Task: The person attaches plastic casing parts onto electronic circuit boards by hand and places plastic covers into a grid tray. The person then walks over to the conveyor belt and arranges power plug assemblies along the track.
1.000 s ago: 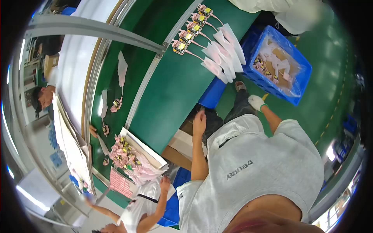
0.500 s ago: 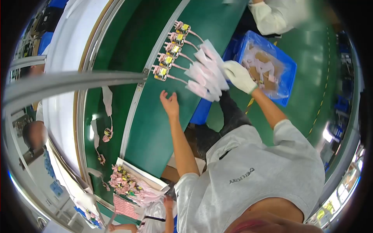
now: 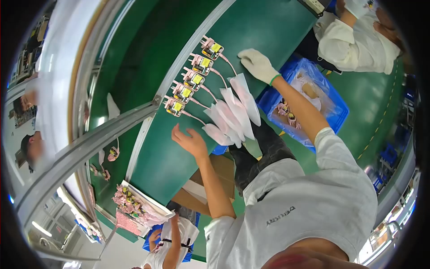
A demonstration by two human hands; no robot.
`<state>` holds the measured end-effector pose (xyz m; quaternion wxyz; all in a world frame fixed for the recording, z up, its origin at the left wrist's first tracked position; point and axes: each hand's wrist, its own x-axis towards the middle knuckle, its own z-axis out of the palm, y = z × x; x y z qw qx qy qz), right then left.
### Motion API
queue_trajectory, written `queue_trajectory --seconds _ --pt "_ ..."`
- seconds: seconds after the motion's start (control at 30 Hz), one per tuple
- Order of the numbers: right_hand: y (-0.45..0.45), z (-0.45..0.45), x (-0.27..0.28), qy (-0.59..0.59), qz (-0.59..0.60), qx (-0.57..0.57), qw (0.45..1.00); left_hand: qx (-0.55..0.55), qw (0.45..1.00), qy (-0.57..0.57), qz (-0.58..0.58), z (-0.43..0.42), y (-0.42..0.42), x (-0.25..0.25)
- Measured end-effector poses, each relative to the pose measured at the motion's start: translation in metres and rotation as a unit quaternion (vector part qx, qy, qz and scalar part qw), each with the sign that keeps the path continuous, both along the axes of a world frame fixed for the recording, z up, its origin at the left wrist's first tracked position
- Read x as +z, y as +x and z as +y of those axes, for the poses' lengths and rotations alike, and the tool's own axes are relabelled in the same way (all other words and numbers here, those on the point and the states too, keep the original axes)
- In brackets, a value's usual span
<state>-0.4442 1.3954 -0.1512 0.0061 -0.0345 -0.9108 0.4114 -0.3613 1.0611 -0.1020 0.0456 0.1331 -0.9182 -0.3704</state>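
Observation:
In the head view, several pink plug adapters with bare circuit boards and yellow blocks lie in a row on the green work surface, prongs against the metal rail. Their pink cords run into translucent white sleeves that lie side by side and overhang the near edge. My bare left hand hovers just below the lowest adapter, its fingers apart and holding nothing. Above the uppermost sleeve, my right hand in a white knit glove is over the surface, fingers stretched out, with nothing visible in it.
A blue bin lined with plastic holds more adapters at the right. One white box heaped with adapters stands at lower left. A metal pole crosses the left side. Co-workers sit at upper right and bottom.
My right hand has moved off the sleeves to the surface above them. My left hand stays open near the lowest adapter. The view has shifted; the adapters remain in their row.

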Motion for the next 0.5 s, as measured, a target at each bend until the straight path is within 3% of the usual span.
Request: queue_trajectory --seconds 0.03,0.1,0.17,0.23,0.27,0.4,0.5 --pt "-0.011 0.006 -0.003 0.002 -0.008 0.005 1.000 -0.066 0.992 -0.087 0.066 0.021 -0.004 0.015" --pt "-0.047 0.010 0.000 -0.006 0.112 0.026 0.993 -0.184 0.981 -0.058 0.034 0.081 -0.024 0.033" --pt "-0.086 0.011 0.009 -0.062 0.034 0.099 0.992 -0.252 0.967 -0.015 0.011 0.139 -0.046 0.039" --pt "-0.120 0.010 0.016 -0.107 0.030 0.167 0.980 -0.287 0.956 -0.040 0.032 0.175 -0.067 0.015" --pt "-0.130 0.008 0.016 -0.156 0.029 0.225 0.961 -0.279 0.959 -0.038 0.025 0.184 -0.075 0.005" --pt "-0.154 0.000 0.013 -0.187 -0.032 0.274 0.943 -0.247 0.960 -0.117 0.061 0.199 -0.104 -0.025" --pt "-0.156 -0.004 0.004 -0.166 -0.004 0.306 0.937 -0.224 0.962 -0.147 0.048 0.201 -0.112 -0.036"
